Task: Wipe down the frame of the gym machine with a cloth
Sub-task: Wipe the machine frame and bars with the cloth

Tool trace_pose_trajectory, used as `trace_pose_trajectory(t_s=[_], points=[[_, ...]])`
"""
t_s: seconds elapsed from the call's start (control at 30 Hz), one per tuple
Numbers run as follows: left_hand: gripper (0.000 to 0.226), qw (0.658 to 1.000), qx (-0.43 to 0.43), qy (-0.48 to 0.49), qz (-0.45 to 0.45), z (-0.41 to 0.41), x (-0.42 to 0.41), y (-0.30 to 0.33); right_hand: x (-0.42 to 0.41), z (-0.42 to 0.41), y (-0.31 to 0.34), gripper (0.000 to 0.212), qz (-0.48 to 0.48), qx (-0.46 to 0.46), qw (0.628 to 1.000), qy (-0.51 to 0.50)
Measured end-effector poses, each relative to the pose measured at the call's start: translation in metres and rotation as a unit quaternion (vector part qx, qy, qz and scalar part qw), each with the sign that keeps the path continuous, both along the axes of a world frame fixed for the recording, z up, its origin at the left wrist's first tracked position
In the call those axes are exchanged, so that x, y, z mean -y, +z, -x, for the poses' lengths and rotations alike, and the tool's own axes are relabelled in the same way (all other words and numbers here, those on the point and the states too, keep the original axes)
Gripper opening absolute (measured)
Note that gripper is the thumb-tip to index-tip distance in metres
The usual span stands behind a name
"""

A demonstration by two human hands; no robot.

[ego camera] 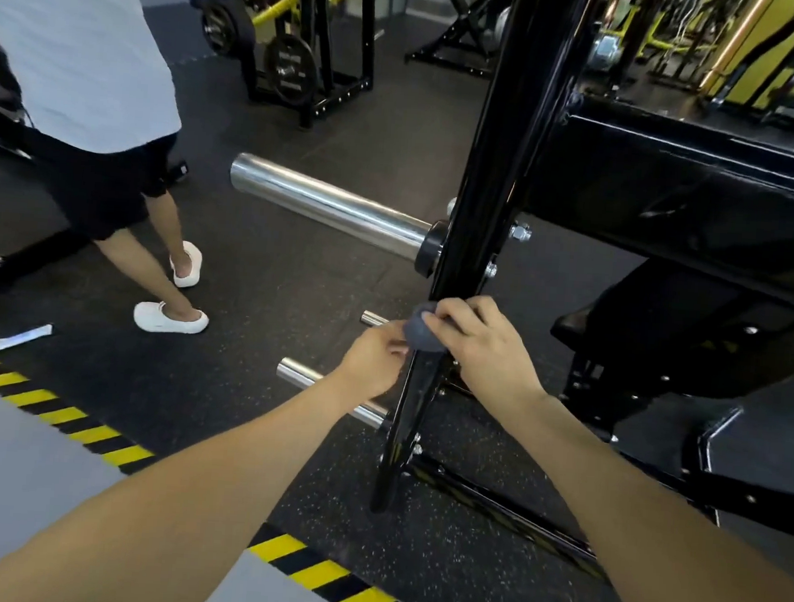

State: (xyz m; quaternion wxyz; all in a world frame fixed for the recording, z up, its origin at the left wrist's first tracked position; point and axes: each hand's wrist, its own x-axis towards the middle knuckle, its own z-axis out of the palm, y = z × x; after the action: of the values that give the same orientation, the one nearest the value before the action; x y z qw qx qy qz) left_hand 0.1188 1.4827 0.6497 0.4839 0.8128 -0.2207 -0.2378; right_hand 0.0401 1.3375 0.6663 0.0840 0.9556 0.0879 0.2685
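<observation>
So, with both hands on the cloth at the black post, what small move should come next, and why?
Probably slide the grey cloth down the black upright post. The right hand and left hand hold it bunched against the post just below the large chrome sleeve, and the lower stretch toward the base looks not yet reached.

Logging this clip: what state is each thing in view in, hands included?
Bunched grey cloth: pressed against the upright, held by both hands.
Black steel frame upright: standing, slightly leaning.
Long chrome weight peg: unloaded.
Right hand: grips the cloth.
Left hand: pinches the cloth.
Black weight plates: stored on a rack.
</observation>
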Motion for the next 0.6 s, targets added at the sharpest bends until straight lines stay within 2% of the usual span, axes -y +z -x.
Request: trace_pose_trajectory(t_s=[0.07, 0.23, 0.43, 0.6], points=[[0.035, 1.0, -0.009, -0.003, 0.0, -0.003, 0.001, -0.004, -0.001, -0.002, 0.007, 0.065, -0.02, 0.017, 1.0, -0.011], [0.045, 0.999, -0.054, -0.01, 0.003, 0.001, 0.0, -0.021, 0.004, -0.005, -0.012, 0.062, 0.006, 0.026, 1.0, 0.002], [0.045, 0.998, -0.055, 0.007, 0.042, 0.003, 0.003, -0.034, 0.011, -0.005, -0.041, 0.06, 0.018, 0.005, 0.999, 0.045], [0.044, 0.992, -0.064, 0.044, 0.102, 0.003, 0.01, -0.057, 0.016, -0.008, -0.058, 0.042, 0.023, 0.048, 0.996, 0.069]])
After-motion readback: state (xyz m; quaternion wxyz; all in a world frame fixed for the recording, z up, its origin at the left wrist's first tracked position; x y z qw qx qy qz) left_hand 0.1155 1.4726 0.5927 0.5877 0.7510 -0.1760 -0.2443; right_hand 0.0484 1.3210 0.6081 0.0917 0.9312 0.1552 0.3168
